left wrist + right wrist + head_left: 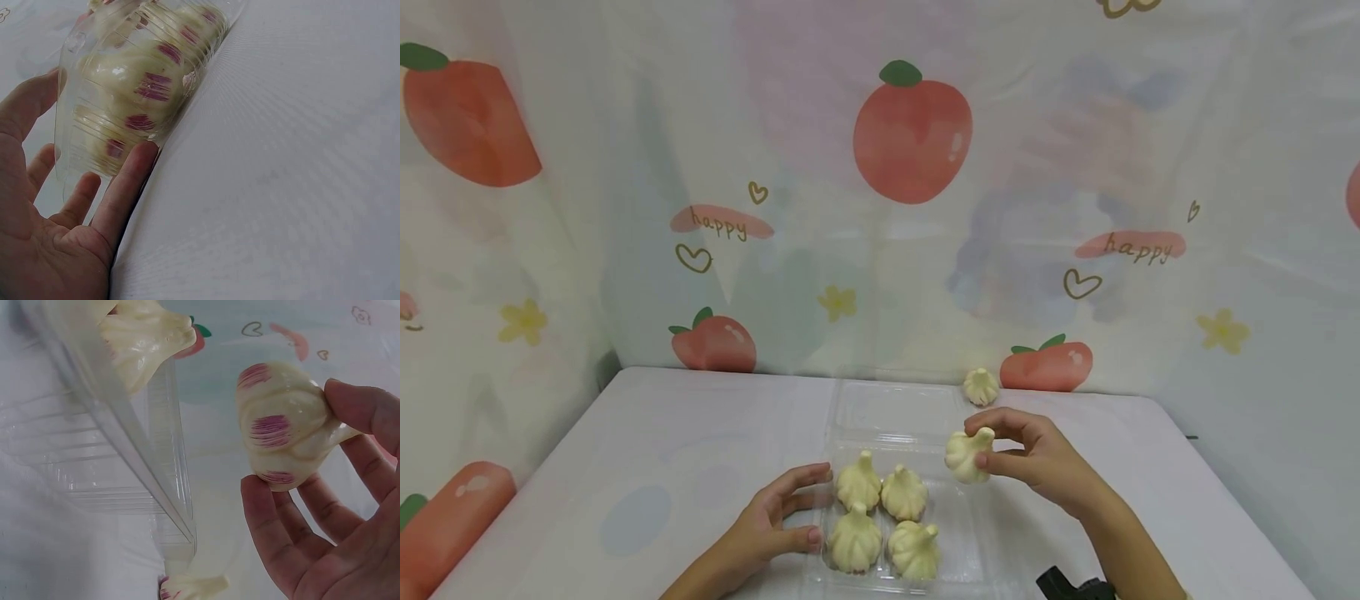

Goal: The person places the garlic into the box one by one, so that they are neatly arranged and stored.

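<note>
My right hand pinches a garlic bulb between thumb and fingers, over the right side of a clear plastic container. Purple streaks mark this bulb in the right wrist view, and its stem points toward the palm. Inside the container, several pale garlic bulbs sit stem up in its left and middle parts. My left hand rests along the container's left side, thumb and fingers spread, fingertips at the wall. From low down, the left wrist view shows the left hand beside the purple-streaked bulbs behind the plastic.
The container's clear lid lies folded back toward the wall. One more garlic bulb stands at the table's far edge, right of the lid. A black object shows near the right forearm. Patterned cloth hangs behind the white table.
</note>
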A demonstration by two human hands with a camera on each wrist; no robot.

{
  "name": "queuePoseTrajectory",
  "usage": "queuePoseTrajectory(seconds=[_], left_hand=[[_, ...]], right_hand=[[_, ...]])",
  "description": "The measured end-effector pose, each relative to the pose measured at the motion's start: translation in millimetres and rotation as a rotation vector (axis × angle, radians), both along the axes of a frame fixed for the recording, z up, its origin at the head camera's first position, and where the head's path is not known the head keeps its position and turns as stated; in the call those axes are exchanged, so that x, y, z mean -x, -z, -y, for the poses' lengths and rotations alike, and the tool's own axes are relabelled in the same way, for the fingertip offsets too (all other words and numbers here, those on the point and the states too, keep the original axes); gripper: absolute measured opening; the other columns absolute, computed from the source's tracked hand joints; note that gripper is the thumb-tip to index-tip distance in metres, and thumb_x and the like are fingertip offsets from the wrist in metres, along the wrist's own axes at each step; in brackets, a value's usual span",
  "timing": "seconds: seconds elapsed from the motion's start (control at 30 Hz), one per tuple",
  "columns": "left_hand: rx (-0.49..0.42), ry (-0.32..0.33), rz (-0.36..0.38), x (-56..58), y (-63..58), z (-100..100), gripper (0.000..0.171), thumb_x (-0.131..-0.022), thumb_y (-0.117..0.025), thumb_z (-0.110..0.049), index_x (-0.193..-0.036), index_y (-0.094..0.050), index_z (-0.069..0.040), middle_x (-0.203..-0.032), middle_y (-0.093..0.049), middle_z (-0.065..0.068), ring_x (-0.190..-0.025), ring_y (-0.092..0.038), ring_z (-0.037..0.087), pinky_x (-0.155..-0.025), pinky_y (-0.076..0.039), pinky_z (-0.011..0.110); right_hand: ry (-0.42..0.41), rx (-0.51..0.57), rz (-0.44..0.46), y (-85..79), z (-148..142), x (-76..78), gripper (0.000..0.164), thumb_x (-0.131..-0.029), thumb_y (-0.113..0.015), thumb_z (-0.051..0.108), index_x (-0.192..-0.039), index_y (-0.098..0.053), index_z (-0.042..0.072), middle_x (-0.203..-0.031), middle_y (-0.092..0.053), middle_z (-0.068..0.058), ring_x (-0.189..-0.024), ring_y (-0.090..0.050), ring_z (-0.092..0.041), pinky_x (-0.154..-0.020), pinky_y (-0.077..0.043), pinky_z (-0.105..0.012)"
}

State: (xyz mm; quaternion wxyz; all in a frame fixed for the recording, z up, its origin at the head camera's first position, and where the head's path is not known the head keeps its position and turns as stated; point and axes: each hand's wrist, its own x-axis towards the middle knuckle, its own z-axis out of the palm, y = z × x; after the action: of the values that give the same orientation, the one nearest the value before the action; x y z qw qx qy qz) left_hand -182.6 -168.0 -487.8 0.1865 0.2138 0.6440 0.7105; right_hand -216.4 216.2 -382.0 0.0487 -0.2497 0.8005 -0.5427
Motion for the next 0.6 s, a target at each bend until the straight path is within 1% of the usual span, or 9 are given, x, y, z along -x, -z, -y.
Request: queuePoseTrajectory(seconds=[0.07, 0.2, 0.4, 0.5, 0.6], left_hand=[[0.005, -0.001, -0.003, -0.3, 0.2, -0.1, 0.068, -0.095, -0.065, -0.006, -0.154, -0.031, -0.008, -0.158, -0.027, 0.022, -0.138, -0.039, 0.041, -0.089, -0.058, 0.040], [0.003, 0.002, -0.012, -0.7, 0.7, -0.1, 0.069, -0.095, -0.065, -0.006, -0.154, -0.031, -0.008, -0.158, -0.026, 0.022, -0.139, -0.038, 0.043, -0.088, -0.058, 0.040], [0.000, -0.001, -0.008, -0.6, 0.3, -0.5, 0.069, -0.095, -0.066, -0.006, -0.154, -0.031, -0.007, -0.158, -0.026, 0.023, -0.138, -0.039, 0.043, -0.089, -0.058, 0.039], [0.002, -0.003, 0.001, -0.7, -0.2, -0.8, 0.069, -0.095, -0.066, -0.006, -0.154, -0.031, -0.008, -0.158, -0.026, 0.022, -0.138, -0.038, 0.042, -0.089, -0.058, 0.041], [0.006, -0.004, 0.003, -0.7, -0.3, -0.9, 0.068, -0.095, -0.066, -0.006, -0.154, -0.031, -0.009, -0.158, -0.026, 0.022, -0.139, -0.038, 0.042, -0.089, -0.058, 0.042]], right_hand=[[-0.025, -0.011, -0.003, 0.2, 1.2, -1.2, 0.023, -0.089, -0.073, 0.008, -0.112, -0.068, 0.009, -0.123, -0.063, -0.016, -0.113, -0.060, -0.014, -0.086, -0.057, -0.034], [-0.080, -0.028, -0.008, -0.2, 4.2, -2.7, 0.022, -0.089, -0.074, 0.007, -0.109, -0.068, 0.009, -0.123, -0.062, -0.019, -0.112, -0.062, -0.014, -0.083, -0.058, -0.035], [-0.190, -0.023, -0.011, 0.9, 7.6, -4.5, 0.023, -0.089, -0.072, 0.004, -0.112, -0.068, 0.007, -0.122, -0.061, -0.021, -0.111, -0.063, -0.014, -0.080, -0.059, -0.035], [-0.243, -0.022, -0.014, 2.1, 8.6, -5.2, 0.024, -0.090, -0.071, 0.003, -0.113, -0.067, 0.007, -0.120, -0.062, -0.019, -0.109, -0.062, -0.015, -0.079, -0.059, -0.036], [-0.283, -0.049, -0.037, 3.2, 9.7, -5.4, 0.024, -0.090, -0.072, 0.005, -0.113, -0.066, 0.009, -0.117, -0.064, -0.014, -0.107, -0.062, -0.015, -0.079, -0.059, -0.037]])
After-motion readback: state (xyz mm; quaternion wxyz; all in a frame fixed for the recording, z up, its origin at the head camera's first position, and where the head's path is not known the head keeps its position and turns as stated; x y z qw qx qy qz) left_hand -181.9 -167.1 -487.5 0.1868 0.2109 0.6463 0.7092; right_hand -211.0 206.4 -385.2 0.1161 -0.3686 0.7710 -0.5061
